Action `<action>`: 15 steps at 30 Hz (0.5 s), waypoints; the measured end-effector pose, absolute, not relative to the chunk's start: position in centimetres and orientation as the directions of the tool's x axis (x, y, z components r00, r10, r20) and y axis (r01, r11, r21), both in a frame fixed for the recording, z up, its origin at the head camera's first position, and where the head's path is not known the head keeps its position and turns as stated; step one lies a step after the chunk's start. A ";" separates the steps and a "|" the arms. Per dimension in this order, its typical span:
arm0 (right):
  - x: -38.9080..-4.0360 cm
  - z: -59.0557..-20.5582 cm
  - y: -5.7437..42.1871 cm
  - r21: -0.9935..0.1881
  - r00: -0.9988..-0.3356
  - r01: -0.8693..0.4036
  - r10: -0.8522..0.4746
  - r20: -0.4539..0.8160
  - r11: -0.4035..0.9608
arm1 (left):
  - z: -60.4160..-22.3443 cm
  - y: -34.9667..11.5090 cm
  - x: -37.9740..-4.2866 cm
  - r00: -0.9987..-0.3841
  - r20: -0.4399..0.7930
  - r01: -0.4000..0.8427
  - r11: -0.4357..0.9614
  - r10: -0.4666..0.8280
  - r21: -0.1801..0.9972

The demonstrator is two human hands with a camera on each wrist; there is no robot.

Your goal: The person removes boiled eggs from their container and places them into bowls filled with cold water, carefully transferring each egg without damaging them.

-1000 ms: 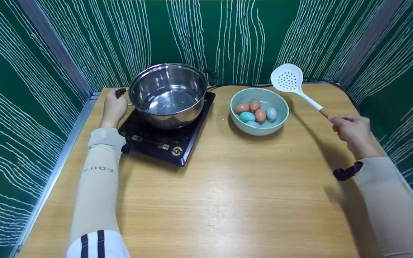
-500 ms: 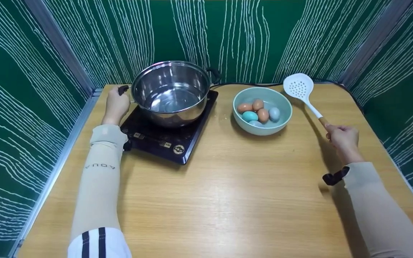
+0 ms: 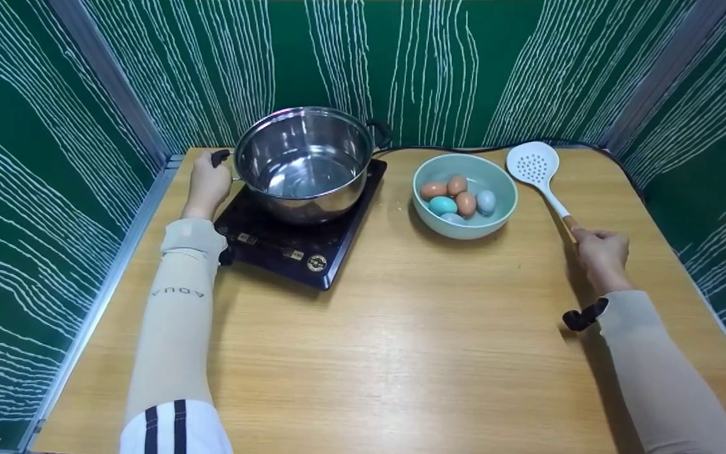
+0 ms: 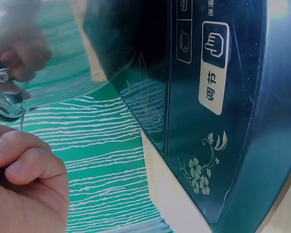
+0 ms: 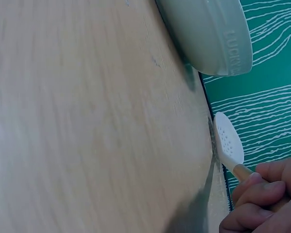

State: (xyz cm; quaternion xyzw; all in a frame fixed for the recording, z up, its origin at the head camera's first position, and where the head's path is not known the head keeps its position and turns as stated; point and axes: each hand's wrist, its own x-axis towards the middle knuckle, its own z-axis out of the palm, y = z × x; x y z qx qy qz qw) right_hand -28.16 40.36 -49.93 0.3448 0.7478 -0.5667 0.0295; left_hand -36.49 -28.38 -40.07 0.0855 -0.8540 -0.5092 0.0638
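My left hand (image 3: 207,184) grips the black side handle (image 3: 219,157) of a shiny steel pot (image 3: 303,208), its fingers curled round it in the left wrist view. Clear water (image 3: 309,170) lies inside the pot, which stands on a black induction cooker (image 3: 287,252). On the right, my right hand (image 3: 604,255) holds a white slotted skimmer (image 3: 533,162) by its wooden handle (image 3: 570,222). The skimmer's head is low at the back of the table, just right of a pale green bowl (image 3: 460,231). Several eggs (image 3: 466,203), brown, turquoise and pale blue, sit in that bowl.
A wooden table (image 3: 401,353) extends toward me. Green panels (image 3: 438,69) with white streaks enclose its back and sides. A black cable (image 3: 451,150) runs along the back edge behind the bowl.
The right hand has moved left and lowered the skimmer, bringing its head down toward the table beside the bowl. The left hand keeps its grip on the pot handle. The view has shifted slightly.
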 end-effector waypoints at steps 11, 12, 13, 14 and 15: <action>-27.5 -51.0 40.3 -0.824 -0.829 0.504 0.414 -0.376 0.260 | -40.1 -28.5 -36.4 -0.980 0.013 -0.072 0.414 -0.199 0.908; -27.4 -51.1 40.3 -0.820 -0.837 0.496 0.409 -0.364 0.284 | -40.1 -28.5 -36.3 -0.981 0.014 -0.068 0.407 -0.195 0.911; -27.3 -51.2 40.2 -0.815 -0.844 0.488 0.407 -0.350 0.312 | -40.1 -28.5 -36.3 -0.981 0.020 -0.061 0.407 -0.192 0.911; -27.2 -51.3 40.2 -0.804 -0.848 0.487 0.406 -0.341 0.340 | -40.2 -28.5 -36.3 -0.982 0.025 -0.053 0.407 -0.186 0.912; -27.1 -51.3 40.3 -0.788 -0.849 0.490 0.409 -0.334 0.374 | -40.2 -28.5 -36.3 -0.983 0.031 -0.045 0.406 -0.179 0.913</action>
